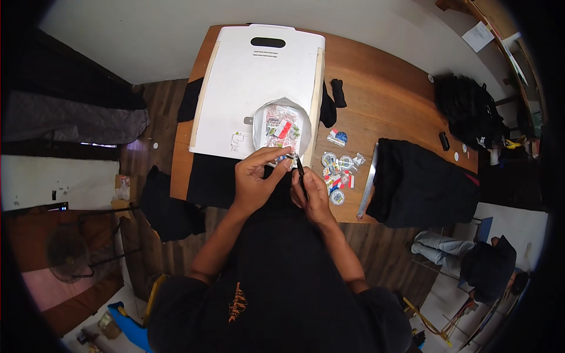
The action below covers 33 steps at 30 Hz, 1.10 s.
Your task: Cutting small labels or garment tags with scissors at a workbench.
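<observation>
My left hand (256,176) is closed in a pinch over the near rim of a round white bowl (257,132). What its fingertips hold is too small to name. My right hand (313,197) grips a slim black tool (301,172), its tip pointing up toward the left fingertips. Whether it is a cutter or tweezers I cannot make out. In the bowl lie clear plastic and scraps with red, white and green print (283,128). To the right of my right hand, round clear-and-white stickers and blue and red pieces (337,176) are heaped on the wooden table (376,82).
Under the bowl stretches a white board (235,88) with an oval handle slot. At the right, a metal ruler (368,182) lies beside folded black cloth (421,182). A black bag (471,109) sits at the far right. Another person (485,267) is at the lower right.
</observation>
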### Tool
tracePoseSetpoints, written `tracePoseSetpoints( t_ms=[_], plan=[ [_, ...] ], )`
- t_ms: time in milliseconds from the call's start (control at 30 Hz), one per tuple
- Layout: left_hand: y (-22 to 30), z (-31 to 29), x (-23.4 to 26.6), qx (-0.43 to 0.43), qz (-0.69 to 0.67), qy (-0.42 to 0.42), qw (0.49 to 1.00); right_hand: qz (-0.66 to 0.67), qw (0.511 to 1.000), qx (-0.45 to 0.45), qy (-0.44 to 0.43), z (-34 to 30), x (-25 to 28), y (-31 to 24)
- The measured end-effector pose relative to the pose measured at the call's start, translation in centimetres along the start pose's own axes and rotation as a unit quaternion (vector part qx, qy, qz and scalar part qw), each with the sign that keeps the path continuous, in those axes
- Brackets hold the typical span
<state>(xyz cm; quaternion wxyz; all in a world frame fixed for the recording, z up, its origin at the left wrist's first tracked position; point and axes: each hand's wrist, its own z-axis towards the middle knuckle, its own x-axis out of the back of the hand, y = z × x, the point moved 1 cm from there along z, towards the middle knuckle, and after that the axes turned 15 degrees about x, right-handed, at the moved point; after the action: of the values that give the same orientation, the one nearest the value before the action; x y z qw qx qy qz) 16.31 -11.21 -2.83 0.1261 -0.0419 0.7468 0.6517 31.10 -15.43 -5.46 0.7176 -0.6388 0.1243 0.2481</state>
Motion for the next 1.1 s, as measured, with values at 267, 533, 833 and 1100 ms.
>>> tracePoseSetpoints(
  t_ms=[267,533,833,1100],
  plan=[
    [0.0,0.0,-0.2,0.007,0.0,0.0,1.0,-0.007,1.0,0.002,0.005,0.1,0.1,0.0],
    [-0.6,0.2,0.2,-0.006,0.037,-0.002,0.999,-0.006,1.0,0.005,0.017,0.2,0.0,0.0],
    [-0.4,0.4,0.1,0.021,0.014,0.006,1.0,-0.001,1.0,0.004,0.014,0.1,0.0,0.1],
    [-0.3,0.5,0.5,0.013,0.01,0.017,1.0,0.011,1.0,-0.013,0.015,0.0,0.3,0.9]
  ],
)
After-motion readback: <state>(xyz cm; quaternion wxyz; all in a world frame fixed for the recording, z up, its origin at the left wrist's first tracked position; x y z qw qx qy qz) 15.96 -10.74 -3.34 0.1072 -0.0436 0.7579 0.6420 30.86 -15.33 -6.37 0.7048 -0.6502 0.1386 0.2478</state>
